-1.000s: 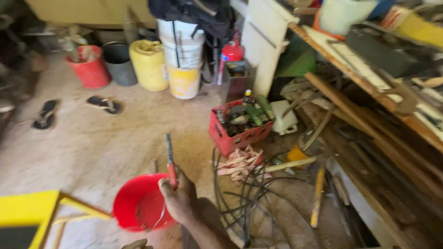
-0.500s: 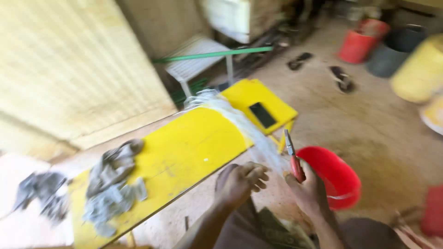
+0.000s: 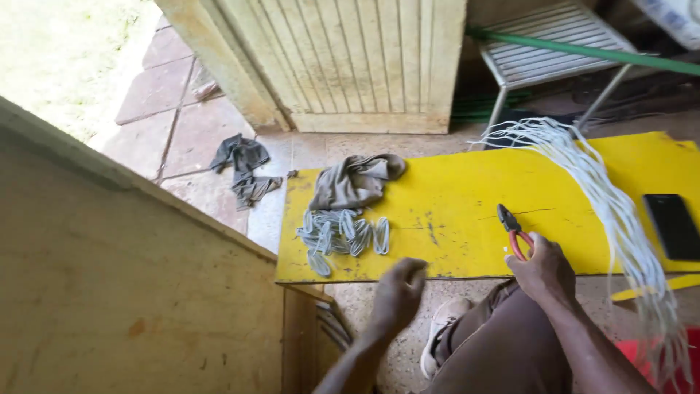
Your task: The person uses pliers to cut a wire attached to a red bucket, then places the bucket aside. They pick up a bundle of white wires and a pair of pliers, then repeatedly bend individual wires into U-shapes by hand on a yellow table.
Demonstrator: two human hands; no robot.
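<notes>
The pair of red-handled pliers with dark metal jaws (image 3: 512,232) sits in the person's right hand (image 3: 543,268), the fingers wrapped closed around the handles and the nose pointing up and away over the near edge of the yellow painted wooden board (image 3: 452,211). The jaws look closed or nearly so and hold nothing. The left hand (image 3: 399,292) hangs just below the board's front edge, fingers loosely curled, gripping nothing and not touching the board.

To the left on the board lies a cluster of small grey wire loops (image 3: 341,233), bent and laid side by side, with a crumpled grey-brown cloth (image 3: 354,181) just behind them. On the right, a long bundle of pale white wire strands (image 3: 612,204) drapes across the board and falls over its front edge beside the right forearm. A black flat phone (image 3: 672,225) rests near the board's right end.

For clean work with the pliers, it would likely help to steady a single strand with the free hand close to the jaws, keeping fingertips out of the bite, and to separate it from the bundle so the others do not snag.

Farther out, a dark grey rag (image 3: 244,169) lies on the tiled floor, a slatted metal stand (image 3: 554,55) sits behind the board, and a green rod (image 3: 583,49) crosses above it.
</notes>
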